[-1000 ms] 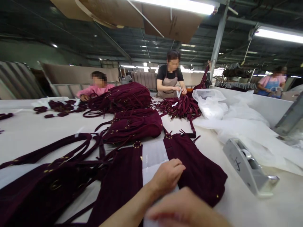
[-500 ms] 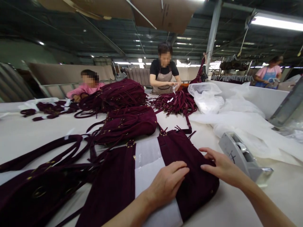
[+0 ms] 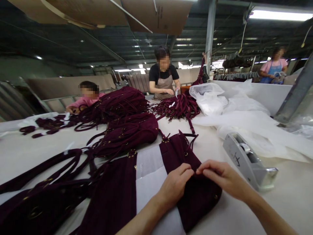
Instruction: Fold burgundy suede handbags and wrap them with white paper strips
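Your right hand [image 3: 221, 174] has moved inward from the right edge of the burgundy bag [image 3: 122, 187]; its fingertips now nearly meet those of your left hand [image 3: 174, 182]. Both hands' fingers are narrow; whether they pinch anything cannot be told. The bag lies at 6 o'clock in view, a white sheet [image 3: 149, 184] across its middle; the tape dispenser [image 3: 246, 163] stands at 4 o'clock.

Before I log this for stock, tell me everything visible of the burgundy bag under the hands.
The bag is burgundy, soft and suede-like in look, with brass-coloured hardware and thin cords near its far edge. It lies on the white table, a pale strip across its middle. The left hand and right hand are over its right part, fingers close together; whether they pinch it is unclear.
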Motion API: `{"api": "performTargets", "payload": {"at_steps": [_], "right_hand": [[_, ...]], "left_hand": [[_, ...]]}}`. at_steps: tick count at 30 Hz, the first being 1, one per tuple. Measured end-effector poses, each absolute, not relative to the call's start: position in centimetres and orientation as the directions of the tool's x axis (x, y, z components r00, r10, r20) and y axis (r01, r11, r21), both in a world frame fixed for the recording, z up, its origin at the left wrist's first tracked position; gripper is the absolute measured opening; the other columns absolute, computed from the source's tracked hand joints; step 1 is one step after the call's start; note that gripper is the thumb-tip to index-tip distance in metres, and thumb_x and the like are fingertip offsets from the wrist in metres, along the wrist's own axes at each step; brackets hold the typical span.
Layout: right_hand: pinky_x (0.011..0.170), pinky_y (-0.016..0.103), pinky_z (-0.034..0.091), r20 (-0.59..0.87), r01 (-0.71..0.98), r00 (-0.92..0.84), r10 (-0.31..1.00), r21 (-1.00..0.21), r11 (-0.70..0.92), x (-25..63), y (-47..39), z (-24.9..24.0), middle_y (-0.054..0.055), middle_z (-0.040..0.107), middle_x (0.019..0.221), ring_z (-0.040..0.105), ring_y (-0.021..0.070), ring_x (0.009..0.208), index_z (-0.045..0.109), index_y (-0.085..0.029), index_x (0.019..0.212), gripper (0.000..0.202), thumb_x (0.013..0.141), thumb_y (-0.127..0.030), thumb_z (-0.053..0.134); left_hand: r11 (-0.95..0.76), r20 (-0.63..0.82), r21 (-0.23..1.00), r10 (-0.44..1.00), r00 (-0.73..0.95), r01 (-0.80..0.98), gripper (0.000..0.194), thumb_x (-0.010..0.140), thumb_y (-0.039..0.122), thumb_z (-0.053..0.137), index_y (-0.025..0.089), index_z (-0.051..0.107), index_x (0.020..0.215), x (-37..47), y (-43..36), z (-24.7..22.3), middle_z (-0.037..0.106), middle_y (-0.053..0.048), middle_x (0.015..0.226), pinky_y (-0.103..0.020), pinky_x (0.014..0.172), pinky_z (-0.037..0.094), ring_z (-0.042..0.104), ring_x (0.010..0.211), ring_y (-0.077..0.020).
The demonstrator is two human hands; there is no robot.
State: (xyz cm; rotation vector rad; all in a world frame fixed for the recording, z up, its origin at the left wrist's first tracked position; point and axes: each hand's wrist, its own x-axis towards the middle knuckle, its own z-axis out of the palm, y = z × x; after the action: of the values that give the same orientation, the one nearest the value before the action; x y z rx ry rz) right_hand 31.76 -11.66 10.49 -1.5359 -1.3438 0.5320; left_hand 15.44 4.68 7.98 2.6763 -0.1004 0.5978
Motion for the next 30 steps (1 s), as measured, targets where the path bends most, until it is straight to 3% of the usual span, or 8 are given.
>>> {"api": "performTargets", "payload": {"at_steps": [3, 5, 9, 13, 15, 21, 25, 30], "right_hand": [[0.073, 0.028, 0.050, 0.192, 0.311, 0.514, 0.836, -0.950, 0.027, 35.1, -10.6, 10.0, 0.004, 0.066, 0.090, 0.061, 0.0178, 0.085, 0.064, -0.019, 0.092, 0.028, 0.091, -0.043, 0.049], [0.065, 0.025, 0.047, 0.183, 0.319, 0.532, 0.827, -0.948, 0.005, 36.6, -9.4, 9.1, 0.002, 0.063, 0.083, 0.058, 0.0161, 0.077, 0.064, -0.018, 0.092, 0.026, 0.085, -0.042, 0.058], [0.067, 0.023, 0.043, -0.041, 0.211, 0.101, 0.994, -0.975, -0.062, 36.5, -6.8, 7.1, 0.000, 0.063, 0.080, 0.055, 0.0133, 0.073, 0.066, -0.016, 0.087, 0.023, 0.076, -0.036, 0.068], [0.055, 0.020, 0.036, -0.237, 0.128, -0.126, 0.963, -0.967, -0.221, 36.0, -5.1, 5.8, -0.004, 0.057, 0.066, 0.047, 0.0092, 0.058, 0.063, -0.014, 0.076, 0.024, 0.069, -0.036, 0.070], [0.052, 0.019, 0.033, -0.250, 0.133, -0.142, 0.958, -0.964, -0.232, 36.3, -4.8, 5.5, -0.004, 0.055, 0.064, 0.044, 0.0081, 0.055, 0.063, -0.014, 0.075, 0.023, 0.068, -0.034, 0.070], [0.053, 0.020, 0.037, -0.252, 0.127, -0.143, 0.957, -0.964, -0.234, 36.8, -4.8, 4.5, -0.004, 0.057, 0.061, 0.045, 0.0090, 0.055, 0.063, -0.013, 0.070, 0.019, 0.064, -0.031, 0.069], [0.066, 0.026, 0.046, -0.174, 0.133, -0.055, 0.983, -0.977, -0.166, 36.9, -4.0, 4.1, -0.001, 0.064, 0.069, 0.054, 0.0149, 0.067, 0.067, -0.014, 0.073, 0.017, 0.063, -0.028, 0.069], [0.076, 0.032, 0.050, -0.136, 0.113, -0.014, 0.991, -0.985, -0.134, 36.7, -3.8, 4.4, 0.002, 0.069, 0.075, 0.059, 0.0204, 0.079, 0.070, -0.014, 0.084, 0.026, 0.062, -0.028, 0.069]], "left_hand": [[-0.912, 0.530, 0.369, 0.047, 0.847, -0.180, 0.027, 0.096, 0.012, 0.032, 0.016, 0.058, 0.103, 15.5, 5.0, 7.6, 0.058, -0.008, 0.104, -0.028, 0.084, 0.051, 0.057, 0.094, -0.0152], [-0.903, 0.578, 0.379, 0.059, 0.814, -0.203, 0.026, 0.096, 0.011, 0.033, 0.016, 0.057, 0.105, 15.4, 5.1, 7.6, 0.057, -0.008, 0.104, -0.027, 0.084, 0.051, 0.056, 0.096, -0.0151], [-0.869, 0.598, 0.430, 0.070, 0.799, -0.246, 0.024, 0.095, 0.011, 0.036, 0.017, 0.056, 0.108, 15.1, 5.0, 8.0, 0.055, -0.009, 0.108, -0.028, 0.087, 0.050, 0.055, 0.101, -0.0158], [-0.847, 0.553, 0.464, 0.049, 0.832, -0.259, 0.037, 0.093, 0.011, 0.044, 0.018, 0.043, 0.129, 14.8, 4.6, 8.1, 0.044, -0.013, 0.132, -0.038, 0.105, 0.043, 0.043, 0.125, -0.0209], [-0.847, 0.547, 0.477, 0.076, 0.834, -0.235, 0.050, 0.090, 0.014, 0.052, 0.017, 0.034, 0.137, 14.7, 4.5, 8.0, 0.035, -0.016, 0.141, -0.044, 0.111, 0.036, 0.033, 0.134, -0.0243], [-0.874, 0.407, 0.448, 0.011, 0.913, -0.189, 0.060, 0.093, 0.026, 0.050, 0.022, 0.020, 0.146, 14.6, 5.0, 7.1, 0.034, -0.012, 0.148, -0.046, 0.114, 0.031, 0.031, 0.138, -0.0228], [-0.900, 0.260, 0.401, -0.068, 0.963, -0.172, 0.067, 0.096, 0.028, 0.042, 0.026, 0.004, 0.151, 15.1, 5.1, 7.5, 0.019, -0.007, 0.156, -0.051, 0.117, 0.019, 0.017, 0.144, -0.0233], [-0.917, 0.196, 0.364, -0.094, 0.976, -0.161, 0.064, 0.097, 0.032, 0.037, 0.028, 0.004, 0.151, 15.6, 4.8, 7.4, 0.008, -0.006, 0.158, -0.055, 0.116, 0.015, 0.006, 0.145, -0.0263]]}}
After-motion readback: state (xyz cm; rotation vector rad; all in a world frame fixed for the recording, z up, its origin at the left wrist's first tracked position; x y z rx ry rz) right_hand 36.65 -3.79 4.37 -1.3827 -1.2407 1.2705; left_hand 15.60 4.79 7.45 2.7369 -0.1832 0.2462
